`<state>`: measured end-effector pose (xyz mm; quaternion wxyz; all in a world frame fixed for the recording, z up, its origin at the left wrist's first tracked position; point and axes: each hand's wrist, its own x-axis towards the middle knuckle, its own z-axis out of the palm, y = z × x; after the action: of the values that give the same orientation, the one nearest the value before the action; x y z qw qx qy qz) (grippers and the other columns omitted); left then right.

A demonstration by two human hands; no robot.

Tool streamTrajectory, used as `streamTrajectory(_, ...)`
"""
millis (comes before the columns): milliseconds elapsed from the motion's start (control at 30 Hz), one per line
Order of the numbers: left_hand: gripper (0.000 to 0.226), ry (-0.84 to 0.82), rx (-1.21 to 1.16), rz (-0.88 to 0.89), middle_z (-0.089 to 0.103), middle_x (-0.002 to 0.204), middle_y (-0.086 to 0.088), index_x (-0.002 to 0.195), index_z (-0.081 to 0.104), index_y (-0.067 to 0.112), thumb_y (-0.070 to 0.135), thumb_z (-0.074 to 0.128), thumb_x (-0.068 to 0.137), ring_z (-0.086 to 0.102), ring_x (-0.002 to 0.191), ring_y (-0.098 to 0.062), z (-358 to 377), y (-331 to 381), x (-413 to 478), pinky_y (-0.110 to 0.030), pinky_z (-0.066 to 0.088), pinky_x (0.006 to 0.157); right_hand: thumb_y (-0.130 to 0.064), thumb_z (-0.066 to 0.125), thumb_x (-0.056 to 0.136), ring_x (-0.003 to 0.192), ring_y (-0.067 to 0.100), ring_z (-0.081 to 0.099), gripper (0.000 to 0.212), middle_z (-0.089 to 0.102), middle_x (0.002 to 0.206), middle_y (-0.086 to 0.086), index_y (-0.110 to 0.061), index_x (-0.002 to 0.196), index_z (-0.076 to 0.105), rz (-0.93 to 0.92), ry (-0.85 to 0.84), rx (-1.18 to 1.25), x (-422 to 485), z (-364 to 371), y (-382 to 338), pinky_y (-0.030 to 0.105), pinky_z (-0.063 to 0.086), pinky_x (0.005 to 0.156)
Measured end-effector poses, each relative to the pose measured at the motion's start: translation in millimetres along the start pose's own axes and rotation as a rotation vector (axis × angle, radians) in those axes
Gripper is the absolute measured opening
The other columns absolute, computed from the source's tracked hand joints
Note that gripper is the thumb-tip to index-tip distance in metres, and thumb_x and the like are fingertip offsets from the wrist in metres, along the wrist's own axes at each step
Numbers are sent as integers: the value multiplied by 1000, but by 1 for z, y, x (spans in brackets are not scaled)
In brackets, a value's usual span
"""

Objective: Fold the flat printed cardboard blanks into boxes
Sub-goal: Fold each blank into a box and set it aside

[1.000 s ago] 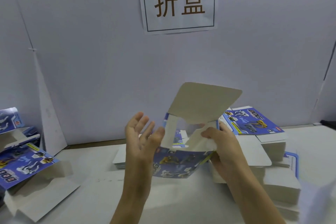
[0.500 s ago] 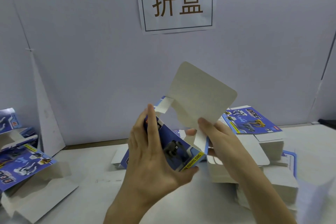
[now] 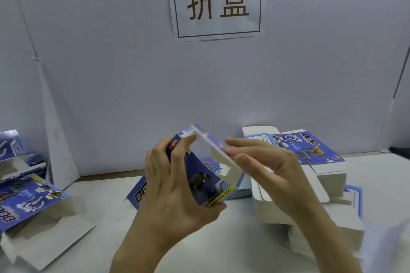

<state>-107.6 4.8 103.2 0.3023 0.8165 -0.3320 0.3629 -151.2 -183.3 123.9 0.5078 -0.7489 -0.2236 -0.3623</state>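
"Fingers [image 3: 177,157] of the left hand [image 3: 168,193] wrap the box [image 3: 204,184], thumb under its lower corner."

"The right hand [image 3: 273,175]?"

"Straight, flat against the lid flap [image 3: 213,146]. The box hangs above the desk [image 3: 106,195], its long axis leaning, flap end up towards the wall."

"Around it?"

"Flat blanks [image 3: 310,150] stacked to the right, folded boxes [image 3: 28,201] far left."

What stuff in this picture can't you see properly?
Head view:
1. Inside of the box: covered by the left hand and right hand.
2. Small print on the box: too small and blurred.
3. Printed boxes on the left: cut off by the left edge.
4. Dark thing at the right edge: cut off, unidentifiable.
5. Pale shape at the bottom right: blurred.
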Motion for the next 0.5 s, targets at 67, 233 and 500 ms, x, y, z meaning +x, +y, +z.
streamTrajectory(67,112,-2,42,14,24,138,-4,140,18,29,61,73,48,36,125,-27,3,4,-1,-58,44,97,-42,66,82,110,5,63,23,70,114,-13,-31,101,75,138,-84,139,0,4,0,17,51,84)
streamTrajectory(233,119,5,138,71,25,135,-3,138,19,25,53,83,42,31,120,-27,9,14,0,-66,43,93,-37,67,79,104,3,66,41,68,112,-20,-42,119,61,315,-194,292,0,5,3,17,54,77)
streamTrajectory(500,113,-50,121,92,24,133,-1,136,23,24,53,80,43,27,122,-24,10,17,-2,-68,38,98,-35,69,73,94,6,70,45,74,100,-16,-41,118,63,336,-117,173,-1,-2,6,17,55,70)
